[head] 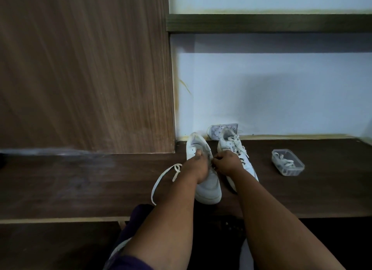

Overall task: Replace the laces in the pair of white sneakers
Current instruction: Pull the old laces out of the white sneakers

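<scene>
Unlaced sneaker point(208, 186) lies on desk point(80, 189), toe toward person, under both hands: left hand point(198, 165) pinches its eyelet edge, right hand point(226, 162) curls at lace point(161, 181) trailing left.

1. a single head-worn camera is looking forward and down from above the person's own forearms, which are entering from the bottom edge and reaching away from the lens.
2. it is facing a dark wooden desk point(60, 189) and the pale wall point(261, 98) behind it, with a wood panel point(80, 68) filling the upper left.
3. it is sitting close: the left hand point(198, 166) and right hand point(227, 163) are meeting near the frame's centre, at arm's reach.
4. the wide lens is bending straight edges toward the borders.
5. no second view is sharing the scene.
</scene>
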A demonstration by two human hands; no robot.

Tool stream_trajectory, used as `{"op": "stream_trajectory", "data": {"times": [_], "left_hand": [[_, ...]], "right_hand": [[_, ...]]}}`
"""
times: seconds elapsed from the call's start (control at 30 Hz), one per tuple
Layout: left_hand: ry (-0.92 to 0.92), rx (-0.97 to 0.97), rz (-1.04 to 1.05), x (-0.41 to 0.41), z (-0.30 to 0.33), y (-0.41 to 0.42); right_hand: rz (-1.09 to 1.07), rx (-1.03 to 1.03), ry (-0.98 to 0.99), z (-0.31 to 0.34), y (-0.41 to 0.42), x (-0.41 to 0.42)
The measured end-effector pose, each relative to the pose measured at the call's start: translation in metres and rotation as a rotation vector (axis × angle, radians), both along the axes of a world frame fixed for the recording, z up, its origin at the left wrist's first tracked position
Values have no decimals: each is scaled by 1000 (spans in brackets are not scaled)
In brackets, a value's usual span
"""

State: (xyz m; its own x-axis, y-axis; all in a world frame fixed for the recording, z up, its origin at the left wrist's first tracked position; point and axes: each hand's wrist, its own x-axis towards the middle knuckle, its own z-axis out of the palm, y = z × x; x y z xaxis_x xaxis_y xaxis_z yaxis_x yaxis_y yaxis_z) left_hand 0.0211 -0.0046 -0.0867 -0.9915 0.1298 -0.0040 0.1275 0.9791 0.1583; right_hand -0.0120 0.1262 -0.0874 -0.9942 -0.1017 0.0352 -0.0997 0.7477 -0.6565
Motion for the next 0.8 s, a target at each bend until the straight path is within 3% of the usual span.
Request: {"op": "stream_trajectory", "data": {"times": [0.1,0.2,0.27,0.4,0.5,0.57,0.67,0.73,0.8], "left_hand": [[87,5,-18,1,-4,5],[196,206,183,5,-6,8],[164,327,247,0,-4,6],[267,586,383,-9,13,-9],[199,712,442,-8,37,-28],[134,693,474,-6,43,-48],[-57,600,462,0,28,-78],[-226,456,451,10,17,-95],[-370,287,440,26,19,-105]], "right_hand": [[1,16,12,0,-1,0],[9,39,16,-1,-1,-1],[13,43,16,-2,-2,-2],[-8,45,37,-7,-1,-2],[-16,109,106,-4,-4,1],[5,165,244,-3,-15,4],[121,45,382,7,-43,15],[267,61,341,15,-65,22],[438,228,198,16,-89,29]]}}
